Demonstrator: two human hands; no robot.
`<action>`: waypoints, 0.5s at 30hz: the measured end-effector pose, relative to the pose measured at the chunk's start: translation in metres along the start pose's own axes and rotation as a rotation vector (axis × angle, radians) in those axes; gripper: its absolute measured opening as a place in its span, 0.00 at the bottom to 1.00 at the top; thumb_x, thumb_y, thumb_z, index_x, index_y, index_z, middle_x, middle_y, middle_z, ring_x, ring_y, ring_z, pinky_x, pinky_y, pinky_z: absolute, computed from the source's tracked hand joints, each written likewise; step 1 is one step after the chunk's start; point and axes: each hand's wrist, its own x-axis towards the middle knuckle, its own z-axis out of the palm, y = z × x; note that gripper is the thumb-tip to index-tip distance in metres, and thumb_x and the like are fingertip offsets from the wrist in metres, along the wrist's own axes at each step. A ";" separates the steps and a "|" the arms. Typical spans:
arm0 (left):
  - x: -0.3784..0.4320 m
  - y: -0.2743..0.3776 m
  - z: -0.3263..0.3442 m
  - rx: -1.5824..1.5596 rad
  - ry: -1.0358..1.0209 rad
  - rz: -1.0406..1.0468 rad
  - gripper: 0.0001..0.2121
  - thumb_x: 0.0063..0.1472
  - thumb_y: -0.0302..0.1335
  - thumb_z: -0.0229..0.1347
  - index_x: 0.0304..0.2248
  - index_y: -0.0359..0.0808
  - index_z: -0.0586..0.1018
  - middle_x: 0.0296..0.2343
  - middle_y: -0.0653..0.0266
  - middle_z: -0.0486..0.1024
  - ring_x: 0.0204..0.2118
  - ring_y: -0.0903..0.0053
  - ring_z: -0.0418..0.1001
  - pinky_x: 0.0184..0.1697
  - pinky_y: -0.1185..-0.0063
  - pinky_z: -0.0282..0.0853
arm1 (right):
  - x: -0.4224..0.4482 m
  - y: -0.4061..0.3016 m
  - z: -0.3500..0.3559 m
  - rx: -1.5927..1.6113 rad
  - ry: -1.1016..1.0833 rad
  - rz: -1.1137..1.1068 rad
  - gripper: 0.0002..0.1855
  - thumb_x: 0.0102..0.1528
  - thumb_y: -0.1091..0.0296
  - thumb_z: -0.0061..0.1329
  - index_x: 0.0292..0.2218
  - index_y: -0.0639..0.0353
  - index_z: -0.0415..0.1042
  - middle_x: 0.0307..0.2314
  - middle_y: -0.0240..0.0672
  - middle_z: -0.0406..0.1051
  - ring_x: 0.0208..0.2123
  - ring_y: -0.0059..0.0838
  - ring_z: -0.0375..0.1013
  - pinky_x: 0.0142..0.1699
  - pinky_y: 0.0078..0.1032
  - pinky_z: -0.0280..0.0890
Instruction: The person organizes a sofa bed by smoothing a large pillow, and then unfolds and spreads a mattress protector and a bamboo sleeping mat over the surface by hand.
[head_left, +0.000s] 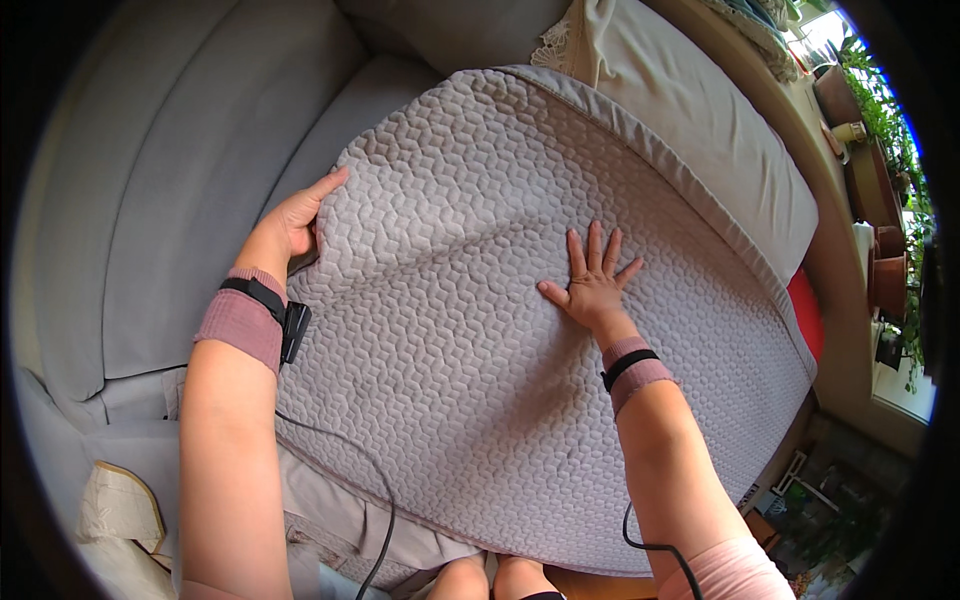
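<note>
A quilted, light grey-mauve pad with a smooth fabric border spreads over the seat before me. My left hand grips the pad's left edge, thumb on top and the other fingers hidden beneath, and that edge is raised. Flat on the quilted surface, right of the middle, lies my right hand with its fingers spread and nothing in them. Soft folds run across the pad between the two hands. Each wrist wears a pink cuff with a black strap.
A grey sofa backrest rises on the left. A beige cushion lies beyond the pad's far border, near a red item. Potted plants line the windowsill at right. Black cables hang from both wrists.
</note>
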 end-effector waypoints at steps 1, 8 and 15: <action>-0.001 0.002 0.006 -0.034 -0.023 0.032 0.32 0.51 0.45 0.60 0.51 0.34 0.67 0.49 0.58 0.67 0.52 0.68 0.65 0.56 0.69 0.59 | 0.000 0.001 0.001 -0.002 0.001 0.002 0.54 0.42 0.22 0.37 0.62 0.42 0.42 0.62 0.37 0.23 0.62 0.48 0.14 0.52 0.67 0.10; -0.031 0.016 0.040 -0.084 -0.177 0.380 0.34 0.50 0.39 0.62 0.52 0.31 0.63 0.49 0.53 0.66 0.52 0.63 0.64 0.55 0.66 0.60 | 0.001 0.002 0.006 -0.015 0.038 -0.019 0.54 0.42 0.22 0.37 0.61 0.43 0.43 0.62 0.37 0.23 0.62 0.48 0.14 0.52 0.67 0.11; -0.115 -0.019 0.085 0.458 -0.225 0.155 0.36 0.44 0.30 0.65 0.52 0.29 0.64 0.47 0.59 0.68 0.49 0.72 0.67 0.55 0.76 0.60 | 0.001 0.002 0.003 -0.006 0.031 -0.014 0.54 0.42 0.22 0.37 0.62 0.44 0.42 0.62 0.38 0.23 0.62 0.49 0.14 0.52 0.68 0.10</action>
